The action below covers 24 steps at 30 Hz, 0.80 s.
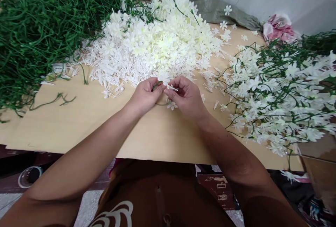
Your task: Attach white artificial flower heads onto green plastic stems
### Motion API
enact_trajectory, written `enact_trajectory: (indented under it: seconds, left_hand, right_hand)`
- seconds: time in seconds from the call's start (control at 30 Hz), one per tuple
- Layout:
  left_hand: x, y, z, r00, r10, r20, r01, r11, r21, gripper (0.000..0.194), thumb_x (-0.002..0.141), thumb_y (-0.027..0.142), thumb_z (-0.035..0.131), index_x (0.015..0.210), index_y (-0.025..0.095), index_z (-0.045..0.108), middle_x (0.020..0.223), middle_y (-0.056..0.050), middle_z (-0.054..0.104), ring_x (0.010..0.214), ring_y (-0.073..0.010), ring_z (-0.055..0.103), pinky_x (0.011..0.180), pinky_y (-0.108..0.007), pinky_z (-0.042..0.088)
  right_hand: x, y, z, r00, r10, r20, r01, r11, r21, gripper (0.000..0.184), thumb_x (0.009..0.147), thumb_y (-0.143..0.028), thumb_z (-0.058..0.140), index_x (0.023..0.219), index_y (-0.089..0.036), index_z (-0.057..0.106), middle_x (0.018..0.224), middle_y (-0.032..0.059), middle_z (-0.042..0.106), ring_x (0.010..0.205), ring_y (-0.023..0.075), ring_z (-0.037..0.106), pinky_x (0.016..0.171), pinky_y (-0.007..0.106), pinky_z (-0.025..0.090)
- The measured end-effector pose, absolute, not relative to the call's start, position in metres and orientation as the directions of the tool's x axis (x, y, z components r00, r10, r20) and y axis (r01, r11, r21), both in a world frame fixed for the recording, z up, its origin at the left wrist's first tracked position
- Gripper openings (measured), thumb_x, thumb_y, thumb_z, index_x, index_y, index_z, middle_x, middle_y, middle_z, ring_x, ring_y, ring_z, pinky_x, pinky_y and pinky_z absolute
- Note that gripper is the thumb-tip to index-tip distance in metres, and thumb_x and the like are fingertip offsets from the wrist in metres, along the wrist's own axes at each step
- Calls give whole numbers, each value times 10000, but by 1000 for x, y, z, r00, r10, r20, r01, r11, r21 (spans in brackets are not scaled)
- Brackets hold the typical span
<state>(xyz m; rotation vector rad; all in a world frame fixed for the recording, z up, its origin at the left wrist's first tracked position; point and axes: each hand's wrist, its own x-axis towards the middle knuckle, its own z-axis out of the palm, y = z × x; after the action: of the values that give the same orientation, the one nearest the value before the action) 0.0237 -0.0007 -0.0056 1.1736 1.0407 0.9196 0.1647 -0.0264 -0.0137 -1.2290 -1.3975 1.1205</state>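
My left hand (147, 95) is closed in a pinch on a green artificial flower stem (156, 84), close to the middle of the table. My right hand (187, 97) meets it there, thumb and fingers pinched on a small white plastic flower piece (172, 88). A white artificial flower (164, 77) shows at the fingertips between both hands. Just below them another white flower (172, 105) hangs or lies near a thin green stem; which of the two I cannot tell. The fingers partly hide how the pieces join.
Behind my hands lies a heap of loose white blossoms (168, 41) and thin white pieces (118, 66). Green stems (49, 20) are piled at left. White flowers on stems (275, 94) cover the right side. Grey-green cloth (223, 8) runs along the tiled wall.
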Motion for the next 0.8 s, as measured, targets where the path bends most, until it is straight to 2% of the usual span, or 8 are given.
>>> enact_trajectory:
  seconds: [0.2,0.33,0.47,0.63,0.73,0.8]
  left_hand:
    - [25,-1,-5,268,958,-98,-37,112,993,140,760,124,596,649,148,514,623,35,515,627,-85,459,629,-204,362]
    - [25,-4,-1,281,952,-126,-89,156,984,186,748,122,609,609,153,490,540,61,431,509,-57,361,524,-203,287]
    - [21,-4,5,301,925,-230,-133,280,951,158,784,141,565,635,149,515,462,81,341,426,-45,261,452,-210,186]
    - [17,-2,7,247,922,-298,-123,335,934,179,841,188,485,676,145,543,422,83,288,399,-50,229,435,-210,137]
    - [17,-2,8,227,927,-299,-113,330,937,169,848,200,484,692,154,530,432,80,298,406,-55,231,435,-211,147]
    - [18,-2,8,212,933,-292,-113,320,941,153,853,193,471,713,158,523,444,80,296,417,-61,229,438,-213,157]
  right_hand:
    - [167,-26,-11,-37,995,92,138,97,-986,303,745,-475,700,737,-221,536,613,-47,520,539,81,469,510,248,389]
    - [167,-25,-11,-24,995,97,89,99,-991,311,729,-465,715,693,-215,535,557,-59,509,511,73,468,494,231,391]
    - [174,-24,-8,-27,993,115,41,116,-992,333,702,-465,747,670,-201,545,574,-57,527,527,66,487,508,220,402]
    - [178,-29,2,-83,981,173,-17,172,-985,304,689,-425,777,673,-201,572,728,-23,593,660,81,536,616,240,468]
    - [172,-35,2,-164,963,213,44,223,-974,218,735,-368,747,701,-203,608,919,21,618,848,119,596,719,271,509]
    - [167,-38,-1,-178,960,216,117,238,-964,144,763,-301,720,727,-198,626,956,35,618,907,133,601,741,280,509]
